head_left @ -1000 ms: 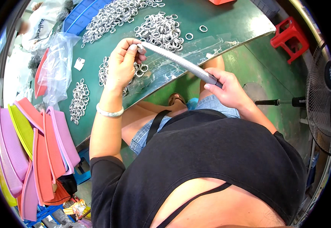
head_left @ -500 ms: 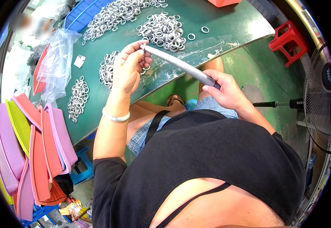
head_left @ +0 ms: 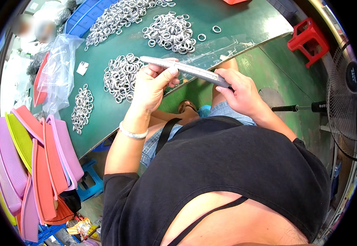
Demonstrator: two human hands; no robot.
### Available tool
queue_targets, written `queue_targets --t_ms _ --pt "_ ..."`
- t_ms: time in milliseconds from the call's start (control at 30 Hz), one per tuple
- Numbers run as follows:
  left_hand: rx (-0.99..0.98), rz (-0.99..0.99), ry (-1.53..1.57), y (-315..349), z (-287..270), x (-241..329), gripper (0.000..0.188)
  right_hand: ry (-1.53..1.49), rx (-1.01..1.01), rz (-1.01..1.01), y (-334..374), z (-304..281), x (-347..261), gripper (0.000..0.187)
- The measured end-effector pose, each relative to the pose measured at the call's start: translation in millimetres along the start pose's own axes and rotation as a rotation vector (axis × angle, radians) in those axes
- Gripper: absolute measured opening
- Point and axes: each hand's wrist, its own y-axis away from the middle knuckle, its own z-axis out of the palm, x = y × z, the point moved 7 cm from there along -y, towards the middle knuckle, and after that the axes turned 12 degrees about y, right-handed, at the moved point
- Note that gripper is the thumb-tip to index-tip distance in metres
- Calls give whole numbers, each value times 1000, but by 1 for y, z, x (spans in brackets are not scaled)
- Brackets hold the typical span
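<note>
You are facing a green table point(head_left: 236, 18), its edge running from near left to far right and its far right corner catching a bright glare. A green floor point(head_left: 275, 74) is stretching away to your right. A red stool point(head_left: 296, 41) is standing beyond the table's right end, and a fan point(head_left: 352, 78) is standing nearer at the right. At near left, a blue stool point(head_left: 89, 192) is sitting beside stacked coloured plastic baskets point(head_left: 43, 180).
</note>
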Motion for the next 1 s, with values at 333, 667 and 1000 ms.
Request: queue_targets --t_ms 333,667,1000 --pt "5 10 107 7 -2 -4 26 -22 23 -35 2 1 -2 32" --pt "11 10 174 6 -4 -11 22 -29 3 -16 3 3 -2 33" --pt "-15 23 107 9 -5 -9 26 0 -6 -23 2 4 -3 33"
